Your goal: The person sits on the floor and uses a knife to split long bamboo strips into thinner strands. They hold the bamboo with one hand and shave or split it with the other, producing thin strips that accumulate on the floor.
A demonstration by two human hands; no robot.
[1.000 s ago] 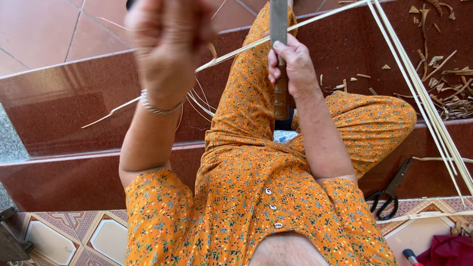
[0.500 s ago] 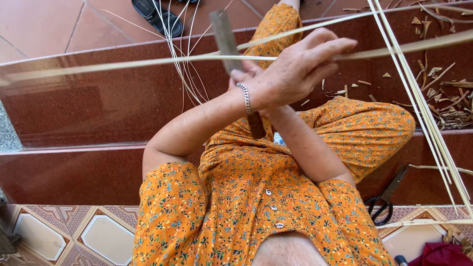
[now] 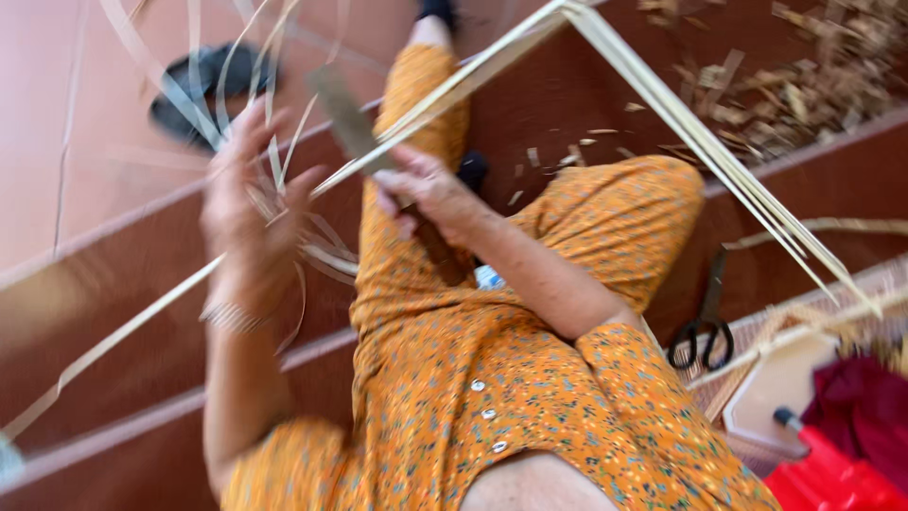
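The person sits on dark red steps [image 3: 113, 312] in an orange flowered outfit [image 3: 492, 378], looking down over the lap. The right hand [image 3: 426, 189] is curled tight around the handle of a broad knife [image 3: 345, 118], whose grey blade points up and away, tilted to the left; the picture is blurred here, so the edge of the blade is hard to make out. A long pale bamboo strip [image 3: 170, 298] runs slantwise from the lower left up past the blade toward the upper right, and it meets the knife just above the gripping fingers. The left hand [image 3: 251, 213] is raised beside it, with a silver bracelet [image 3: 232, 317] at the wrist; its fingers are spread and loosely bent among several thin curling slivers [image 3: 284, 142], and the motion blur is too strong to tell whether they actually clasp the strip. A bundle of long straight strips [image 3: 719, 161] crosses the right side from the top centre down toward the right edge. Wood shavings [image 3: 804, 85] lie heaped on the step at upper right. Black-handled scissors [image 3: 705, 322] rest on the floor near the right knee. A dark sandal [image 3: 203, 85] lies on the pink tiles at upper left. At the lower right corner sit a bright red object [image 3: 832, 473] and a dark red cloth [image 3: 865, 407], next to a pale patterned tile [image 3: 780, 383].
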